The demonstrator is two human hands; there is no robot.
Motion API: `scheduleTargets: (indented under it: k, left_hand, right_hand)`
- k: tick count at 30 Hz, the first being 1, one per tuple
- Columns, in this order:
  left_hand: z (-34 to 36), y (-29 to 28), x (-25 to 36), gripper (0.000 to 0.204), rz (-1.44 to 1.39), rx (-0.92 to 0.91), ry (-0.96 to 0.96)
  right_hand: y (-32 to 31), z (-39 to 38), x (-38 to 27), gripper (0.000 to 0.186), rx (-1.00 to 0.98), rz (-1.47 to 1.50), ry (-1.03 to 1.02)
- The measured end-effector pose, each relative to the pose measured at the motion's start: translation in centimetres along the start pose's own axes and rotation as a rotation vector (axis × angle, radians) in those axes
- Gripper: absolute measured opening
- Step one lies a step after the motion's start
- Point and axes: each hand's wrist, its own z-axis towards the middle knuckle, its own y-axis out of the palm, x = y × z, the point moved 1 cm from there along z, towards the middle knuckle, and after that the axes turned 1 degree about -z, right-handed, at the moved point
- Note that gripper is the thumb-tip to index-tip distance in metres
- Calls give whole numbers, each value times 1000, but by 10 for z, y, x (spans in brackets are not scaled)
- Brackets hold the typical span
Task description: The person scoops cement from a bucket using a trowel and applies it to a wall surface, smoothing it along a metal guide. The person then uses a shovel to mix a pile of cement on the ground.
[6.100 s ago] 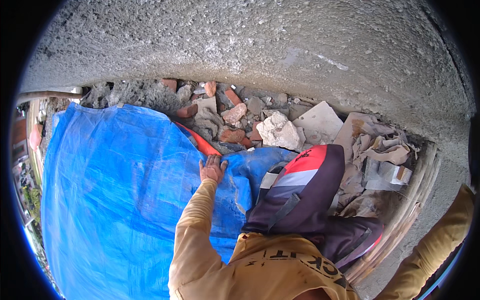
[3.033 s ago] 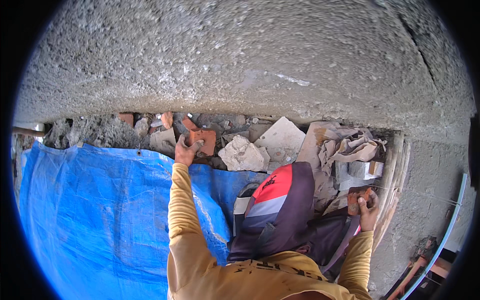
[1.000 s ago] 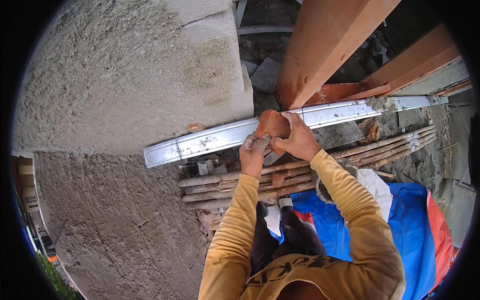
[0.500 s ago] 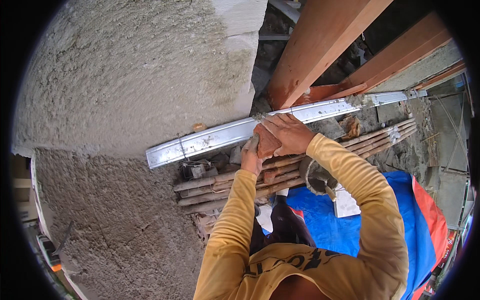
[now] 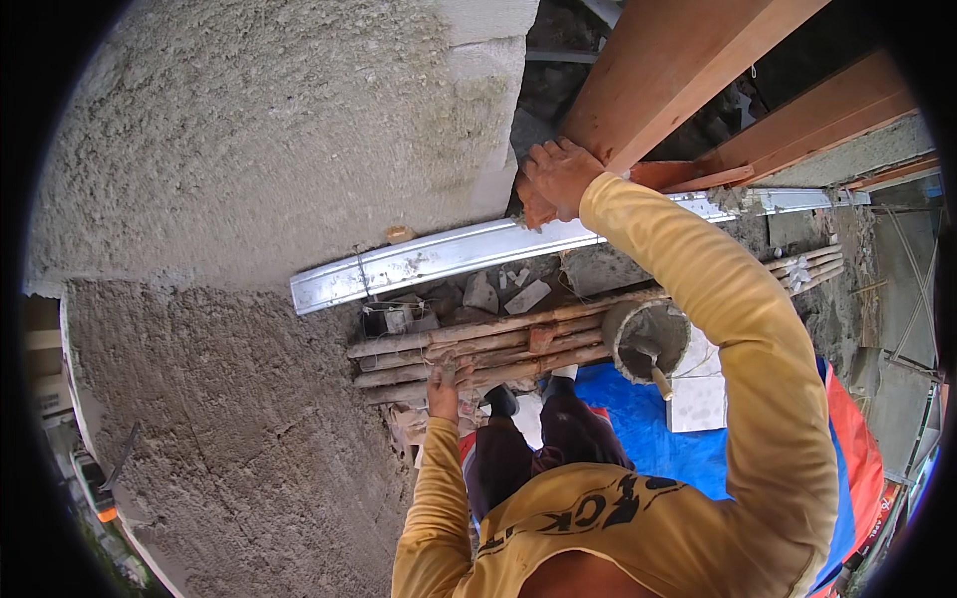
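My right hand (image 5: 560, 177) grips a broken piece of red brick (image 5: 535, 207) at the foot of the reddish-brown post (image 5: 638, 90). The brick lies in the gap between the post and the grey wall edge, just above a shiny metal channel (image 5: 439, 261). Lower down, my left hand (image 5: 443, 391) is closed over the front of the bamboo poles (image 5: 488, 351); its fingertips are partly hard to see. To the right of the poles stands a round bucket (image 5: 616, 344) of grey mortar, with a wooden-handled trowel (image 5: 660, 382) in it.
A rough plastered wall (image 5: 249, 149) fills the left side. White blocks (image 5: 696, 404) stand beside the bucket over a blue tarp (image 5: 648, 448). Broken stones (image 5: 480, 293) lie between channel and poles. A second reddish-brown beam (image 5: 817, 110) runs at the upper right.
My right hand has carried the brick piece up and forward to the post's foot. My left hand has let go of the brick and dropped back to the bamboo poles.
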Motion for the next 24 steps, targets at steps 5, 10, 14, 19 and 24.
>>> scheduleTargets:
  k: [5,10,14,19,24]
  left_hand:
    - [-58,-98,-76,36,118,409,-183]
    - [-114,-148,-167,39,172,585,-169]
    - [-141,-124,-202,38,290,606,-230]
    - [-152,-133,-231,41,276,539,-383]
    - [-144,-140,-217,45,276,522,-315]
  right_hand:
    - [25,41,7,45,42,76,130]
    - [51,80,-1,54,-126,114,136]
    - [81,82,-2,69,-186,287,197]
    - [85,86,-6,71,-227,405,196]
    - [94,94,-1,70,-324,455,215]
